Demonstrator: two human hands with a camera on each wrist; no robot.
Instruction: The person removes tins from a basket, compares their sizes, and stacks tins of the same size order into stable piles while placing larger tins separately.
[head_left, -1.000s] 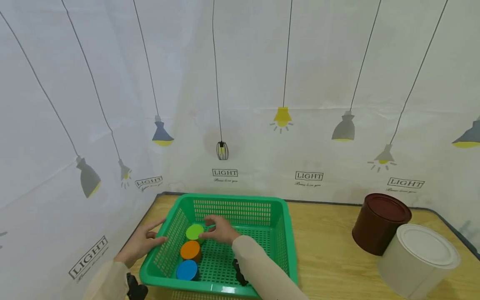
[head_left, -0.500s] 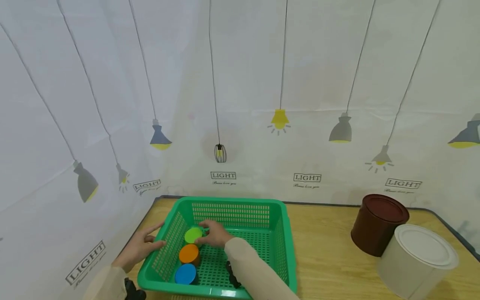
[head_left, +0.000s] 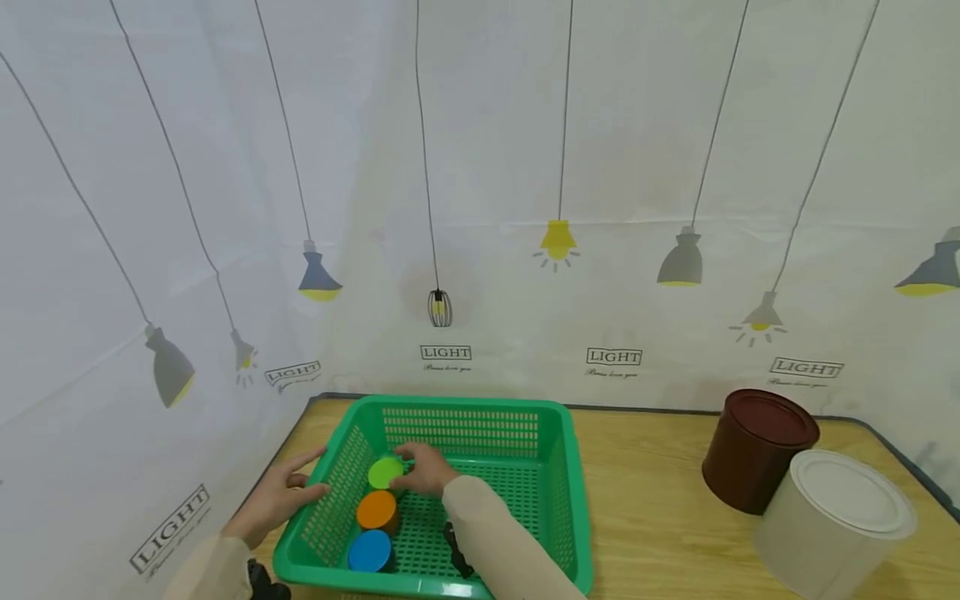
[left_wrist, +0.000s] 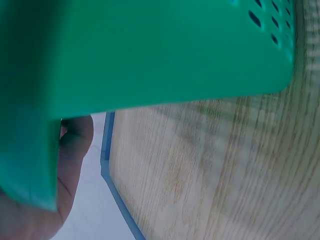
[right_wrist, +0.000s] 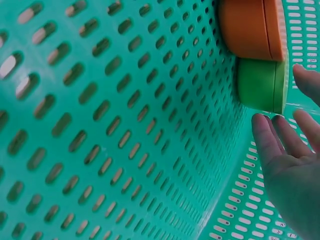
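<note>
A green plastic basket (head_left: 562, 500) with slotted walls stands on the table. Three round lidded tubs line its left side: light green (head_left: 385, 472), orange (head_left: 377, 509) and blue (head_left: 371, 552). My left hand (head_left: 281, 497) holds the basket's left rim, its thumb over the edge. In the left wrist view, the rim hides most of that hand (left_wrist: 72, 165). Inside the basket, my right hand (head_left: 427, 469) hovers by the light green tub, thumb and fingers spread about its lid. Its fingertips are just off the tub in the right wrist view.
On the wooden table (head_left: 645, 500), a dark red-brown lidded bucket (head_left: 746, 458) and a cream lidded bucket (head_left: 825, 533) stand close together at the right. A white cloth (head_left: 510, 167) printed with lamps hangs behind and along the left side.
My right hand has shifted slightly left, nearer the light green tub. My left hand stays on the basket rim. The head view has shifted slightly.
</note>
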